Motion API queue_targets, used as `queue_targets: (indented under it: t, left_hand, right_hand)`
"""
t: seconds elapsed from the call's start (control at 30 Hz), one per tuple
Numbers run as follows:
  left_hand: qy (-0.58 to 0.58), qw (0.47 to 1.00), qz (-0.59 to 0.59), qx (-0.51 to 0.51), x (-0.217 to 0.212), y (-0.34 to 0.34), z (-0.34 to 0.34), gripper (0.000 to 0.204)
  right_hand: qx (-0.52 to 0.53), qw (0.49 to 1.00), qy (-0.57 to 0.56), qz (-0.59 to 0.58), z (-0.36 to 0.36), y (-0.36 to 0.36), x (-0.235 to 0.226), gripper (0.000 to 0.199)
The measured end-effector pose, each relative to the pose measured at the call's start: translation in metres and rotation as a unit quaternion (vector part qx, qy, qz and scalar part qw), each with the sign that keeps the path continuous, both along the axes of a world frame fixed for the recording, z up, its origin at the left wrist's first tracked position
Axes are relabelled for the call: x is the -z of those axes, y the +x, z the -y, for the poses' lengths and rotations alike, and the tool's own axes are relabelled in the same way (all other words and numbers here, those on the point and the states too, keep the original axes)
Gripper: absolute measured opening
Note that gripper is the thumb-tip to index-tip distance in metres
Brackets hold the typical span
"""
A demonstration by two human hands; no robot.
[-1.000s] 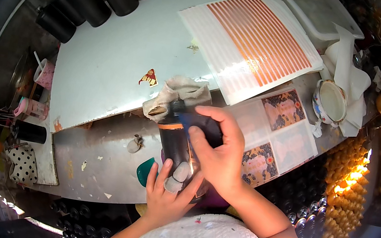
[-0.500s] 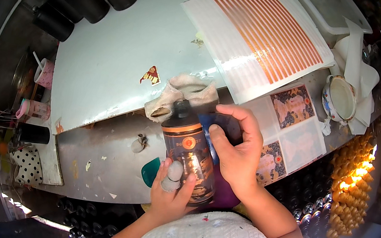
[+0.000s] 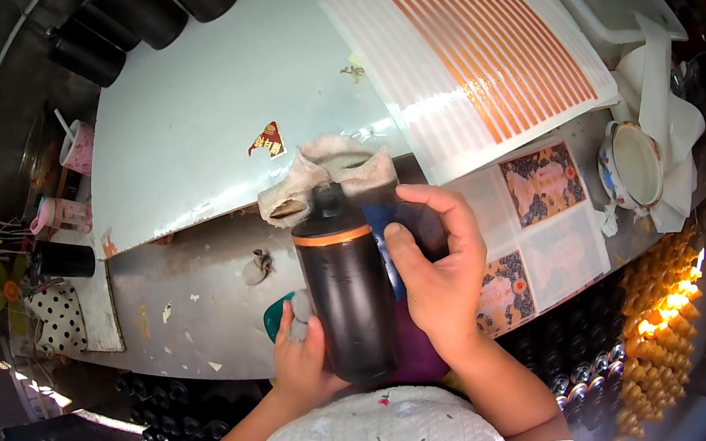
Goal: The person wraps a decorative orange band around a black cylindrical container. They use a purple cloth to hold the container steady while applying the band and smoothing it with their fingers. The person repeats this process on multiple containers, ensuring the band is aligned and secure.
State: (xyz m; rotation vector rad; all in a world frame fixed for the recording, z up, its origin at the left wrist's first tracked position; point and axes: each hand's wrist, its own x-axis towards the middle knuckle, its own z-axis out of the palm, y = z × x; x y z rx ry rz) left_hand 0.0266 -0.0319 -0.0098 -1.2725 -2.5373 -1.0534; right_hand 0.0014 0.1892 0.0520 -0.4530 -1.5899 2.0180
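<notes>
- A white desk (image 3: 205, 102) spreads ahead, its grey edge near.
- One black bottle (image 3: 348, 304) with an orange band, one folded cloth (image 3: 323, 174) just beyond it, one striped sheet (image 3: 484, 51) far right.
- Left hand (image 3: 302, 357) grips the bottle's base; right hand (image 3: 438, 268) presses a blue scraper (image 3: 385, 226) against it.
- Since earlier, the bottle's patterned label has turned from view.
</notes>
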Motion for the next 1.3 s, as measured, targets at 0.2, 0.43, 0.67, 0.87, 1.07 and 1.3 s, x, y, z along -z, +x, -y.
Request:
queue_targets:
  t: [0.2, 0.43, 0.67, 0.87, 1.07, 1.3]
  left_hand:
    - [-0.108, 0.986, -0.121, -0.024, -0.027, 0.002, -0.019, 0.092]
    - [-0.066, 0.996, 0.042, -0.04, 0.002, 0.003, 0.003, 0.086]
    - [-0.056, 0.995, -0.071, -0.036, 0.0, 0.006, -0.01, 0.091]
    - [-0.001, 0.974, 0.221, 0.041, -0.022, -0.015, 0.0, 0.133]
    - [0.191, 0.907, 0.374, -0.045, -0.045, -0.029, -0.046, 0.119]
    - [-0.053, 0.993, 0.082, -0.071, -0.079, -0.03, -0.058, 0.081]
  right_hand:
    - [0.007, 0.999, 0.046, -0.011, 0.002, -0.001, -0.002, 0.033]
    - [-0.003, 1.0, 0.014, 0.028, 0.002, 0.002, -0.01, 0.028]
    - [0.016, 1.0, 0.017, -0.002, 0.001, 0.001, -0.002, 0.03]
    - [0.001, 0.997, -0.073, 0.036, -0.006, 0.004, 0.0, 0.03]
    - [-0.008, 0.979, -0.191, 0.073, -0.005, 0.014, 0.001, 0.03]
    - [-0.011, 0.979, -0.189, 0.074, -0.006, 0.021, 0.011, 0.031]
